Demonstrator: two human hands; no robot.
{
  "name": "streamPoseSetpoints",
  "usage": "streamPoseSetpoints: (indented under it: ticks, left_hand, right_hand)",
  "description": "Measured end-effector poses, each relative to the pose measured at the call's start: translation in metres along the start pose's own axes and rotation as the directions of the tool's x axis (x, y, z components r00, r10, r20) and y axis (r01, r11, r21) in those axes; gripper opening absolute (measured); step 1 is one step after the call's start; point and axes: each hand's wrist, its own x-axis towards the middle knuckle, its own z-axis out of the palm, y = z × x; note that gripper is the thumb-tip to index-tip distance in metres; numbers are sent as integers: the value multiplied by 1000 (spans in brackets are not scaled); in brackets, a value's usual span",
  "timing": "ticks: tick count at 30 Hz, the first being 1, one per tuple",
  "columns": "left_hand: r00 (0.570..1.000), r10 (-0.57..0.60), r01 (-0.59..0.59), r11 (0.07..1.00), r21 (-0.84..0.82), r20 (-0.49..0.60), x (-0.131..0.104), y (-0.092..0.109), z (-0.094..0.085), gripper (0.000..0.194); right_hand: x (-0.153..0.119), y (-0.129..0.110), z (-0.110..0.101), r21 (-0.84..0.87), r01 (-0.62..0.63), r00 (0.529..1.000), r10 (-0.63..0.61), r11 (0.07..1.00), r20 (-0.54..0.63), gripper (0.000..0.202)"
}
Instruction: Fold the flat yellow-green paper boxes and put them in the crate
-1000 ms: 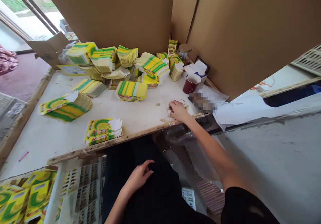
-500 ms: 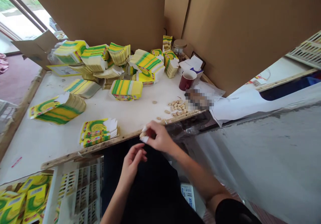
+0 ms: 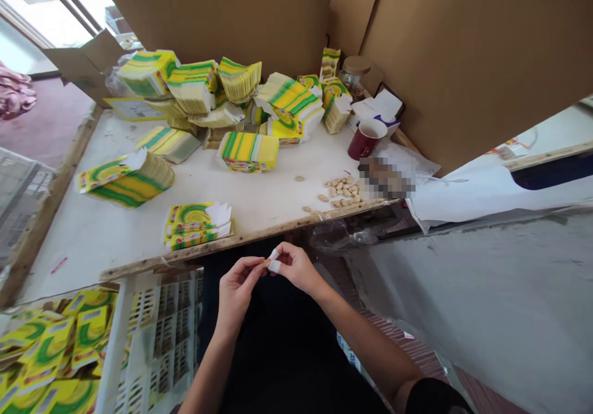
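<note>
My left hand (image 3: 238, 290) and my right hand (image 3: 294, 269) meet in front of my body, just off the table's front edge. Between their fingertips is a peanut (image 3: 266, 263), pinched from both sides and mostly covered by the fingers. White tape wraps the thumb and a fingertip of my right hand. On the table past the hands lies a small heap of unshelled peanuts (image 3: 343, 190), with a few loose ones beside it. A short stack of flat yellow-green cartons (image 3: 197, 225) lies at the table edge, left of the hands.
Bundles of yellow-green cartons (image 3: 250, 151) cover the back of the white table (image 3: 259, 201). A maroon mug (image 3: 365, 139) and a lidded jar (image 3: 354, 71) stand at right. Below left, a white plastic crate (image 3: 125, 340) stands beside many yellow cartons (image 3: 50, 352). Cardboard (image 3: 222, 18) rises behind.
My left hand has come up to my right hand, and its fingers have closed on the peanut that the right was holding. The view has shifted slightly, moving the table rightward.
</note>
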Motion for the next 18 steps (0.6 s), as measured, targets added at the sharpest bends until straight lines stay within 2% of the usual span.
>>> streamPoseSetpoints:
  ticks: [4,13,18]
  left_hand:
    - [999,43,-44,999,5,14,-1,4,0,17]
    - [1000,-13,12,993,-115,-13,0,-2,3,29]
    - [1000,-11,13,993,-118,21,0,-6,3,31]
  right_hand:
    - [-1,3,-2,-2,-45,999,45,999,-5,36]
    - [-6,0,-1,-134,117,992,-123,984,-33,16]
    - [-6,2,-1,-115,67,998,-68,991,-7,14]
